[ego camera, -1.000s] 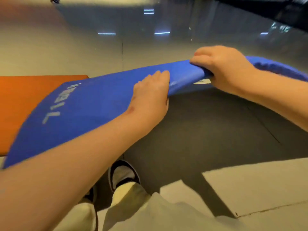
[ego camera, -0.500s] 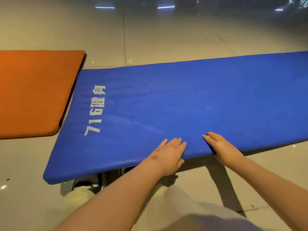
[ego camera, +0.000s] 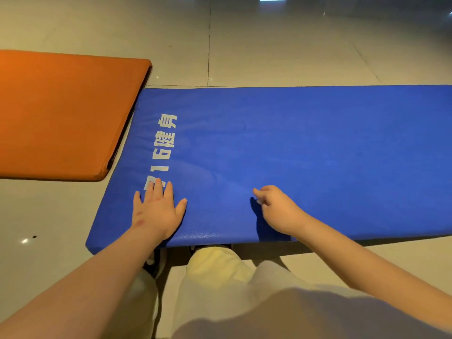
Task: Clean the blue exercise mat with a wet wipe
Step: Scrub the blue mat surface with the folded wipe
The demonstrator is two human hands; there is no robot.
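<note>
On the tiled floor [ego camera: 281, 50], the blue mat [ego camera: 305, 148] lies flat, long axis running left-right, with its right end out of frame. Surface is plain blue with a fine texture and slight sheen along the near edge. White print "716" plus two characters [ego camera: 162, 152] sits near the left end, reading near-to-far.

Left hand [ego camera: 157, 211] is flat on the mat near the near-left corner, fingers straight and spread, fingertips covering the "7". Right hand [ego camera: 276, 209] is just over the mat further right, fingers curled, with a pale speck at the fingertips. Can't tell if it's pinching anything or just curled.

An orange mat [ego camera: 61, 113] lies to the left, its right edge just beside the blue mat's left end. Pale trousers [ego camera: 220, 277] and a dark shoe [ego camera: 151, 265] sit at the mat's near edge, with a dark shadow along it.
</note>
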